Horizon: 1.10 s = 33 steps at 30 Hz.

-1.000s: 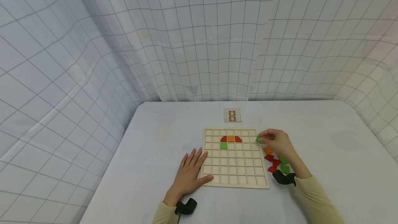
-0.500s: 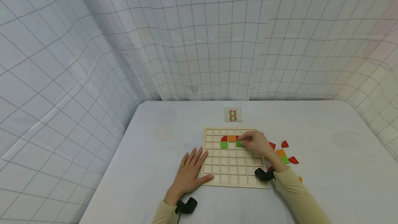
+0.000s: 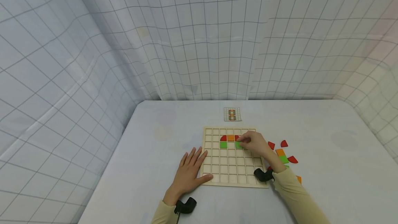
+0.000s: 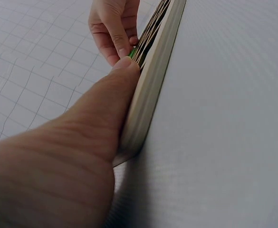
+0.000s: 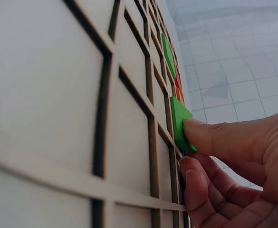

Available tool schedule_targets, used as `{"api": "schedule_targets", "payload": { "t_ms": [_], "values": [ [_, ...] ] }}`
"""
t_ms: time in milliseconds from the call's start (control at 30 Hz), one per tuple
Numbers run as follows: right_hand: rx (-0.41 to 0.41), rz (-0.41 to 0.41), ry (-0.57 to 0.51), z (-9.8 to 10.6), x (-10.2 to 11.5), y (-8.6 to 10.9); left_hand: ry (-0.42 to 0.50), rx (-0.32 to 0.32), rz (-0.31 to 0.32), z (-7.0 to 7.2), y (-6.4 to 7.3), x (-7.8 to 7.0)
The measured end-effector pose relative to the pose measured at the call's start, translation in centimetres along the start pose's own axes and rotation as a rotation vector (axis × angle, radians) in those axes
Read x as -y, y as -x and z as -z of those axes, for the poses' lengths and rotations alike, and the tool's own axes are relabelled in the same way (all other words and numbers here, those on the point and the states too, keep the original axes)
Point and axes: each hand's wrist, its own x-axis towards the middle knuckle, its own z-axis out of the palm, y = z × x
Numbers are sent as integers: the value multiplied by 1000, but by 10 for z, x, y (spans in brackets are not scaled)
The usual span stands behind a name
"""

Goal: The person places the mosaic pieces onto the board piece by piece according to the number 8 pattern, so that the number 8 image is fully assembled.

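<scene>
My right hand (image 3: pixel 253 142) pinches a green square tile (image 5: pixel 179 124) between thumb and fingers, low over the gridded wooden board (image 3: pixel 233 180). That tile sits at a cell just below a red quarter-round tile (image 3: pixel 237 137), partly hidden by the fingers. Beside it on the upper row lie an orange square tile (image 3: pixel 230 138) and another red quarter-round (image 3: pixel 223 138). A second green tile (image 3: pixel 223 145) fills the cell under the left red one. With fingers spread, my left hand (image 3: pixel 188 175) rests on the board's left edge, its thumb (image 4: pixel 98 97) along the rim.
Right of the board lie loose tiles: red quarter-rounds (image 3: pixel 284 143), orange squares (image 3: pixel 280 152) and green ones (image 3: pixel 283 159), some hidden by the right forearm. Behind the board is a small pattern card (image 3: pixel 232 114). Gridded white curtains (image 3: pixel 205 44) stand round the table.
My right hand has carried the green tile left from the board's right edge to the second row, its position nearly steady over the last half second. The left hand has stayed put.
</scene>
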Motion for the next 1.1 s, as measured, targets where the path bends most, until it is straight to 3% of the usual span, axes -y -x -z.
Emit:
{"api": "schedule_targets", "payload": {
  "t_ms": [433, 633, 767, 933, 1100],
  "values": [
    [-31, -60, 110, -4, 6, 5, 3, -3, -4, -1, 0, 1],
    [-35, 22, 137, -1, 3, 12, 10, -1, -1, -3, -1, 1],
    [-83, 30, 135, 12, -3, 22, 21, 6, -2, -3, -1, 1],
    [-168, -82, 151, 40, -13, 34, 7, 4, 3, -3, -1, 1],
    [-151, -251, 208, 63, -19, 47, 4, 3, 3, -3, -1, 2]
  ]
}}
